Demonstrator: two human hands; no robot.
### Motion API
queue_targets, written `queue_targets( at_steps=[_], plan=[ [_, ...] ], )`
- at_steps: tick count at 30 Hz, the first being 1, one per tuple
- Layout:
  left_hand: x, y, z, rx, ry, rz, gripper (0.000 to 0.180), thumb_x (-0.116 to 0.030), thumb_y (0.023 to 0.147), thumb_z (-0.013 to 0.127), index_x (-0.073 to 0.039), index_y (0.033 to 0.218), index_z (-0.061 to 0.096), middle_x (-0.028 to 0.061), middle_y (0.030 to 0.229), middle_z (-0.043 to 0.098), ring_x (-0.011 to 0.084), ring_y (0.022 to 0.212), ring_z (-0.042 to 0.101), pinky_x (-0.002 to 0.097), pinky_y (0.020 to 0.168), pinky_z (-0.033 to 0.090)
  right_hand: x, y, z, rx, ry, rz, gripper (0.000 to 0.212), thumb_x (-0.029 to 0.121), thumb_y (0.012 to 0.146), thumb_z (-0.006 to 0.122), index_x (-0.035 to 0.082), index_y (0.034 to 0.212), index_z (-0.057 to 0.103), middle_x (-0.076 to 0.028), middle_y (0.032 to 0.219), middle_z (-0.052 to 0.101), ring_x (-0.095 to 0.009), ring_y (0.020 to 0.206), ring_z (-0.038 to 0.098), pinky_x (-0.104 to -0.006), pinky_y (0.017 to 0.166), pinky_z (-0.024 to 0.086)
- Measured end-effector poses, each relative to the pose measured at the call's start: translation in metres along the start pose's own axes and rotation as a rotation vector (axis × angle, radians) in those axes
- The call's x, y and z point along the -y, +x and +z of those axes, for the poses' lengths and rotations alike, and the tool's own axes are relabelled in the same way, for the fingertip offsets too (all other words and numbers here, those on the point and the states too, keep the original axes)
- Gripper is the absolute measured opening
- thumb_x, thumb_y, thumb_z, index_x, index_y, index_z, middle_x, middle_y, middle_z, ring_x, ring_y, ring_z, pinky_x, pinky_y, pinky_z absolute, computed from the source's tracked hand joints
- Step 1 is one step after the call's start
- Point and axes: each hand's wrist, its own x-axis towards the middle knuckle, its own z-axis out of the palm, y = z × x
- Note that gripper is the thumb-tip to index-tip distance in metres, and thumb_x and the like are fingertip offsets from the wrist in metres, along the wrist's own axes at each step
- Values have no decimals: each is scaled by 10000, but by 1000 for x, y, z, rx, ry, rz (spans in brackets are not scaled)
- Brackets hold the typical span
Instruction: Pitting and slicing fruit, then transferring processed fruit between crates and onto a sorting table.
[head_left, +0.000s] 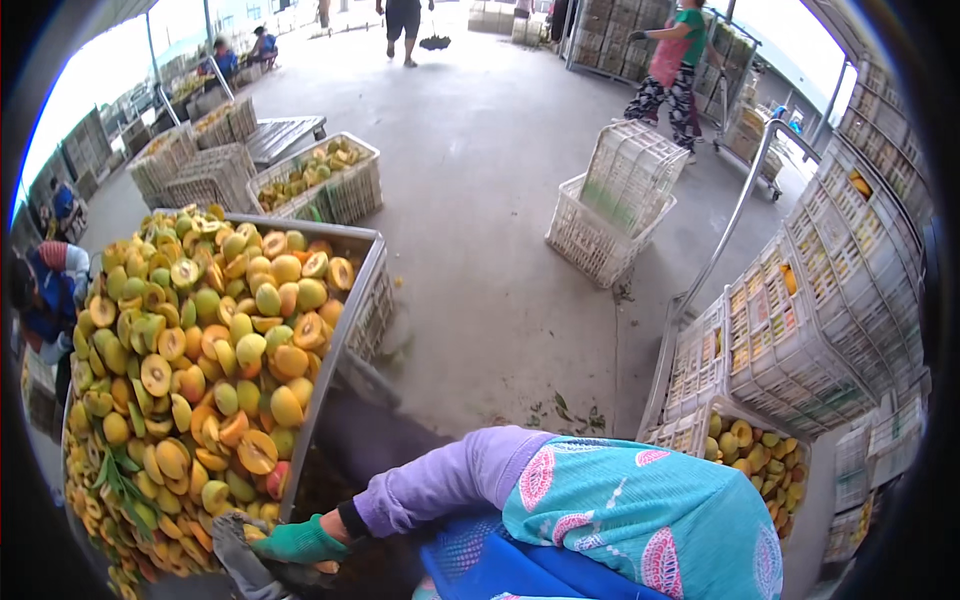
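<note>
At the lower left, my left hand [238,556] in a grey glove and my right hand [300,541] in a green glove meet beside the heap. A small yellow piece of peach [254,532] shows between them, against the grey glove's curled fingers. My right hand's fingers are bent together, and what they hold is hidden. Halved yellow peaches [220,340], orange-fleshed with some greenish skins, pile high in a wide metal-rimmed tray [335,345]. Green leaves [118,480] lie on the pile. My purple right sleeve [440,470] crosses the tray's near right corner.
Stacked plastic crates [800,300] of fruit rise at the right beside a metal cart handle [730,220]. Two white crates [610,225] stand on the concrete floor [480,180]. A fruit crate [350,190] is behind the tray. A co-worker [50,290] bends at the left; others are farther back.
</note>
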Motion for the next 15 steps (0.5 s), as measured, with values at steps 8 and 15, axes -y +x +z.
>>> queue_targets(
  at_steps=[8, 15],
  plan=[
    [3, 2, 9, 120, 289, 463, 115, -111, 870, 448, -65, 974, 468, 36, 840, 509, 167, 815, 509, 314, 746, 437, 12, -18, 24, 111, 579, 96, 378, 519, 894, 428, 196, 702, 458, 42, 463, 416, -83, 333, 384, -236, 300, 298],
    [-13, -18, 18, -9, 336, 620, 192, -185, 843, 420, -87, 699, 503, 33, 664, 579, 212, 681, 527, 354, 718, 398, 5, -17, 36, 122, 516, 68, 394, 522, 894, 409, 164, 731, 433, 53, 475, 419, -81, 341, 401, -250, 308, 315]
  ],
)
